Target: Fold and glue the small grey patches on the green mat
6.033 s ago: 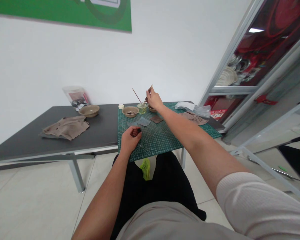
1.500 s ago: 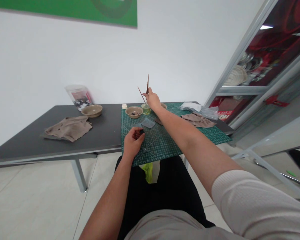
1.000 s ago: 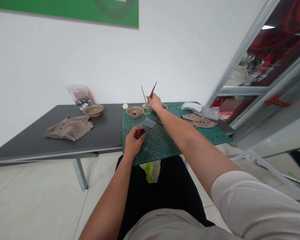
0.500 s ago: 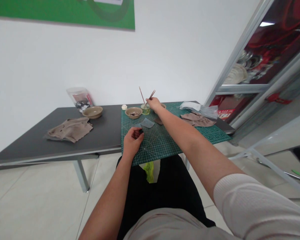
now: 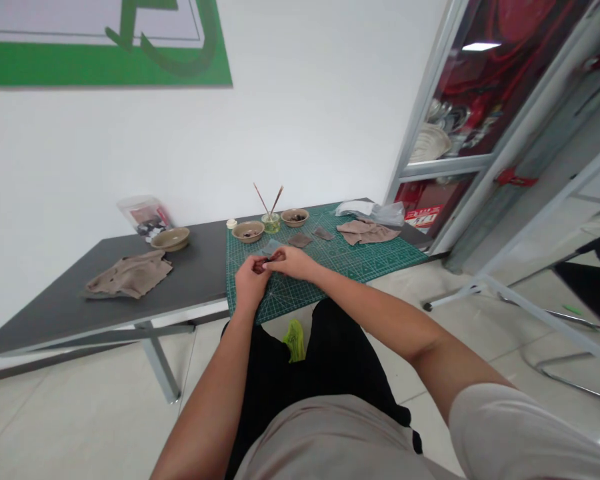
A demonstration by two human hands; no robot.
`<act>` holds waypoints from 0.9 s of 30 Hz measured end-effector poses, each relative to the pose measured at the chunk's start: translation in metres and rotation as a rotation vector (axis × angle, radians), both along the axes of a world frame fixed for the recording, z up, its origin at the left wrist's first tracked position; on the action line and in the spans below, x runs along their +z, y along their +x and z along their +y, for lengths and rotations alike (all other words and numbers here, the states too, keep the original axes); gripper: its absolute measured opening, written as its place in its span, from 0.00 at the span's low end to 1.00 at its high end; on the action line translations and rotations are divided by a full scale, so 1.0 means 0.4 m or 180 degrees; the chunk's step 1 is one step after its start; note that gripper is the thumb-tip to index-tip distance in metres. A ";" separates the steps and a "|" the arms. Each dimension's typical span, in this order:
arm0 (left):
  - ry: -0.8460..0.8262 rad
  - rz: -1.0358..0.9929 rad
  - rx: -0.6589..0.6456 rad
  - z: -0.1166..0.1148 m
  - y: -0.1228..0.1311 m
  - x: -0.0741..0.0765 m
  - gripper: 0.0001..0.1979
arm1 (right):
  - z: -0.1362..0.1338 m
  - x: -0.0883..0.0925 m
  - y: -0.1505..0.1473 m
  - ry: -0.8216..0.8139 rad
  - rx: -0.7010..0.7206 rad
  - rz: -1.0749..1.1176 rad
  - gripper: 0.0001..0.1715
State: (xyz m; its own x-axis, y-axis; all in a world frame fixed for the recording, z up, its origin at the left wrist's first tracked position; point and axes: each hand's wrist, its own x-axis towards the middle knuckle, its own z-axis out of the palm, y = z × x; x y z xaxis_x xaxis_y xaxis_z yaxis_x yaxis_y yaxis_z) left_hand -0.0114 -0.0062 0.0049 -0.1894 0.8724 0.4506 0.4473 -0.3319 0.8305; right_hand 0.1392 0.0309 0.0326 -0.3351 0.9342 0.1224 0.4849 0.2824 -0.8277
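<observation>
Over the green cutting mat (image 5: 340, 263), my left hand (image 5: 251, 283) is closed around a small dark piece (image 5: 267, 261), its kind too small to make out. The fingers of my right hand (image 5: 294, 263) meet the left ones and pinch at the same piece, hiding most of it. Just beyond the hands lies a pale translucent sheet (image 5: 271, 247), partly covered. Behind it stands a glass jar (image 5: 271, 224) of yellowish liquid, with thin brushes or sticks (image 5: 276, 201) leaning in it. A tan bowl (image 5: 249, 232) with dark bits and a second tan bowl (image 5: 295, 217) flank the jar.
Dark flat scraps (image 5: 300, 240) and a brown cloth (image 5: 367, 231) lie on the mat, near a clear plastic bag (image 5: 380, 212). On the dark table (image 5: 195, 270) at left are another brown cloth (image 5: 130, 275), a bowl (image 5: 171, 239) and a clear container (image 5: 145, 217). A white wall rises behind.
My right hand has come back from the sticks in the jar to my left hand, and both now meet at the small dark piece. The view has shifted slightly.
</observation>
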 end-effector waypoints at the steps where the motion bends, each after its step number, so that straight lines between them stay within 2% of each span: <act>1: -0.0007 0.0074 0.0007 -0.003 0.001 0.002 0.11 | -0.011 -0.008 -0.008 0.0050 -0.0067 0.0072 0.23; 6: 0.0010 0.0347 0.0079 0.000 -0.003 0.002 0.10 | -0.021 -0.012 -0.048 0.0408 -0.0304 0.0062 0.14; 9: 0.0018 -0.0004 0.0020 0.008 -0.003 -0.004 0.18 | -0.004 0.015 -0.039 0.0567 -0.0215 0.0037 0.09; 12: 0.0119 -0.0227 0.0000 0.011 0.000 -0.008 0.24 | 0.041 0.054 0.021 0.0826 -0.0258 0.0014 0.07; 16: 0.0064 -0.0123 0.0112 0.007 0.002 -0.008 0.21 | 0.156 0.111 0.161 0.0988 -0.1262 -0.0323 0.18; 19: 0.0024 0.0150 0.0140 0.003 0.003 -0.005 0.20 | 0.243 0.137 0.268 0.1002 -0.1560 -0.0734 0.16; 23: -0.0085 0.0224 0.0181 0.002 0.005 0.001 0.20 | 0.314 0.128 0.342 0.0780 -0.1684 -0.1157 0.14; 27: -0.0177 0.0073 0.0196 0.004 0.004 0.004 0.20 | 0.351 0.093 0.326 0.0837 -0.1547 -0.1360 0.14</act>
State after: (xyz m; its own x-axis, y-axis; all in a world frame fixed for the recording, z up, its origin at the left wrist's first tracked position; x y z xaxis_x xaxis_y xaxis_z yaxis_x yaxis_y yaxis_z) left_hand -0.0100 -0.0046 0.0066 -0.2338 0.8832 0.4065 0.4845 -0.2567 0.8363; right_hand 0.2695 0.1712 0.0698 0.0441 0.9479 0.3156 0.8749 0.1158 -0.4702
